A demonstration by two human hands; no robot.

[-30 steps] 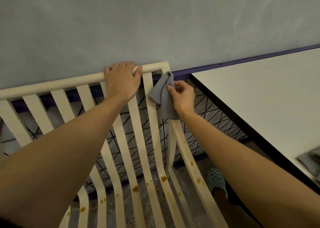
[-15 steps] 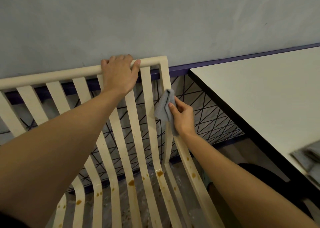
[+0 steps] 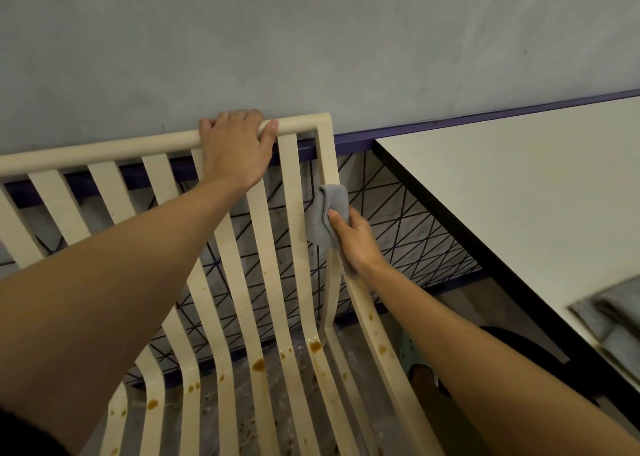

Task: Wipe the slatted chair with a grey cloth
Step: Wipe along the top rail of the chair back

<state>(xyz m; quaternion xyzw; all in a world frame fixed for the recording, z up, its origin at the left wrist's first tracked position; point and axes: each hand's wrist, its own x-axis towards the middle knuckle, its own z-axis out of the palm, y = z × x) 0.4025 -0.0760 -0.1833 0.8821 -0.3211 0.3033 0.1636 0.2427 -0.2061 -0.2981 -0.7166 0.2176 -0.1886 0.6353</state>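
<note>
**Cloth on the chair's right post, tight beside the surface**

The cream slatted chair (image 3: 104,150) has its rounded top rail close to the plain grey wall (image 3: 311,39). Its right post runs near the black edge of the flat white surface (image 3: 519,185). The room between them is narrow, and a black wire lattice (image 3: 398,227) stands behind it. Open gaps part the slats, and the floor shows through them. Brown stains (image 3: 258,364) dot the slats where the back bends into the seat.

The chair's left part and the front of its seat are cut off. A blurred grey bundle (image 3: 613,313) at the surface's right edge is hard to make out. A green clog (image 3: 410,355) shows partly beside the right forearm.

The left hand (image 3: 235,147) grips the top rail, fingers curled over the far side, thumb hooked on the near side. The right hand (image 3: 356,244) holds the folded grey cloth (image 3: 325,216) against the right post, partway below the top corner. Its thumb lies on the cloth and its other fingers are hidden.
</note>
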